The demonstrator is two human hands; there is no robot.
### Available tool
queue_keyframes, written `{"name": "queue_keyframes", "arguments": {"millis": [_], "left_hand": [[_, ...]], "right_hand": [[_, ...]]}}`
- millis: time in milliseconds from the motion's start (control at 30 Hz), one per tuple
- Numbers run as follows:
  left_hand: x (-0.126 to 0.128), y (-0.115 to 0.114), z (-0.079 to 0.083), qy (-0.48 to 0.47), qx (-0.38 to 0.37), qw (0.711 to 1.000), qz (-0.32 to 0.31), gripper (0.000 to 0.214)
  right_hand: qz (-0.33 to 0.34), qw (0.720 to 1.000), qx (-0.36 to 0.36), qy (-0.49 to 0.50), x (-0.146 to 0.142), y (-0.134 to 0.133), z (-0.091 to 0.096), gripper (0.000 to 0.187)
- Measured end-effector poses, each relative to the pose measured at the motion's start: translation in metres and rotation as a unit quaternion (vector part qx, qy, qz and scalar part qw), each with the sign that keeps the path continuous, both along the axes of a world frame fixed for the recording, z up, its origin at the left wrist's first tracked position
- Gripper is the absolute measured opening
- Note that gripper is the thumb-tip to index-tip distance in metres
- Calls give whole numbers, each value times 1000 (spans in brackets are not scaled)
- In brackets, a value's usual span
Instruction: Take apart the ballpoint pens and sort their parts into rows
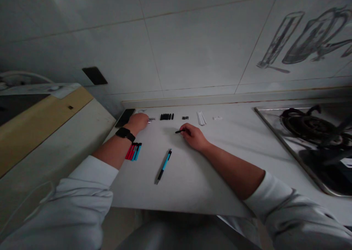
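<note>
My right hand (192, 135) pinches a short black pen grip (178, 131) above the counter. At the back left my left hand (138, 121), with a dark watch on its wrist, has its fingers together beside a small group of metal pen parts (152, 119); what it holds I cannot make out. A blue and black pen (164, 166) lies whole in front of the hands. Red and blue pen barrels (134, 151) lie under the left wrist. Black grips (166, 116), small dark parts (185, 118), white refills (201, 118) and small clear parts (217, 118) form a row along the back.
A dark phone-like slab (125, 118) lies at the counter's back left, partly behind my left hand. A large box-shaped unit (68, 132) stands left of the white counter (192, 195). On the right is a gas stove (302, 132). A tiled wall (198, 52) closes the back.
</note>
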State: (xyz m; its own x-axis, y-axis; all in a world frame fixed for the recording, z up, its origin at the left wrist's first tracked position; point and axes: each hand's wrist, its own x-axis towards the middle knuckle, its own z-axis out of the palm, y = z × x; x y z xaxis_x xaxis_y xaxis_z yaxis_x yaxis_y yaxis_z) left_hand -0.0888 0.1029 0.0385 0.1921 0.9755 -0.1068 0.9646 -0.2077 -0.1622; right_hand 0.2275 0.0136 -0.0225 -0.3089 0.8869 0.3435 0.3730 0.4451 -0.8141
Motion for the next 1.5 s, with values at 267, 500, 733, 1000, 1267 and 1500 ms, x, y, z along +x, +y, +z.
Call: {"name": "queue_keyframes", "arguments": {"millis": [267,500,733,1000,1267,1500], "left_hand": [[5,1,7,70,1,998,10,34],[7,2,6,73,-1,997,14,35],[9,4,5,76,1,997,13,35],[14,-2,9,82,-9,996,17,34],[40,-31,25,41,53,998,-7,40],[96,-95,5,-143,71,985,-58,41]], "right_hand": [[1,1000,-10,-1,0,1,-2,15],[0,1000,-6,0,0,1,-2,14],[0,1000,-10,-7,0,1,-2,15],[5,1000,-12,-10,-1,2,-1,15],[0,1000,-22,8,-1,4,-4,15],[-26,996,-32,76,3,10,-8,23]]}}
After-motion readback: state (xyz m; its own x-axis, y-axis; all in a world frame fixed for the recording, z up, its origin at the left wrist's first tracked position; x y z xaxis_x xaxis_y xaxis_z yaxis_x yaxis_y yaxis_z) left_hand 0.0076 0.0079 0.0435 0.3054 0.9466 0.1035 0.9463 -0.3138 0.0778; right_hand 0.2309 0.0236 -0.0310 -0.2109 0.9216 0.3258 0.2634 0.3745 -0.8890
